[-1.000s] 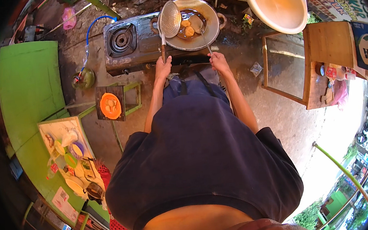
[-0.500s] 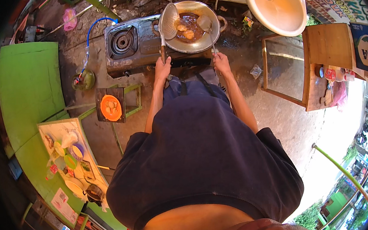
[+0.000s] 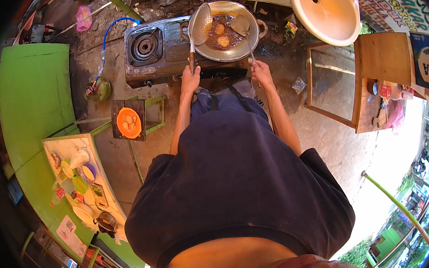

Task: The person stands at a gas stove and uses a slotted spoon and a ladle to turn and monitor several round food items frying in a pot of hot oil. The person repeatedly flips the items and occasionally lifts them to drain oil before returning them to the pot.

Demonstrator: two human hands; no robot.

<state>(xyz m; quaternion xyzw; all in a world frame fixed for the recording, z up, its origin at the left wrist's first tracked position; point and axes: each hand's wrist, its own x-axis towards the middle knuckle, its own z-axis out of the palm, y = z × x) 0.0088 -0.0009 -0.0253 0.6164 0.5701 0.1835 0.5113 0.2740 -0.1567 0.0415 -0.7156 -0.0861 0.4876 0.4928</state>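
My left hand (image 3: 190, 79) is closed round the wooden handle of a perforated skimmer (image 3: 202, 25), whose bowl leans over the left rim of a wok (image 3: 228, 55). In my right hand (image 3: 260, 72) is the thin handle of a metal spatula (image 3: 240, 25), its blade over the right part of the wok. Brown, bubbling oil (image 3: 230, 19) fills the wok's middle. Two pieces of frying food, a nearer one (image 3: 223, 41) and a farther one (image 3: 220, 29), lie in it between the two tools. The wok rests on the right side of a two-burner gas stove (image 3: 159, 52).
Left of the stove stands a green gas cylinder (image 3: 99, 91) with a blue hose. An orange bowl (image 3: 129, 123) of pale pieces sits on a stool nearer me. A table (image 3: 55, 145) with bowls is at left. A washbasin (image 3: 333, 6) and a wooden cabinet (image 3: 380, 50) stand at right.
The spatula blade has shifted slightly and its handle is tilted differently. The food pieces, close together before, now lie farther apart. My left hand keeps its hold on the skimmer.
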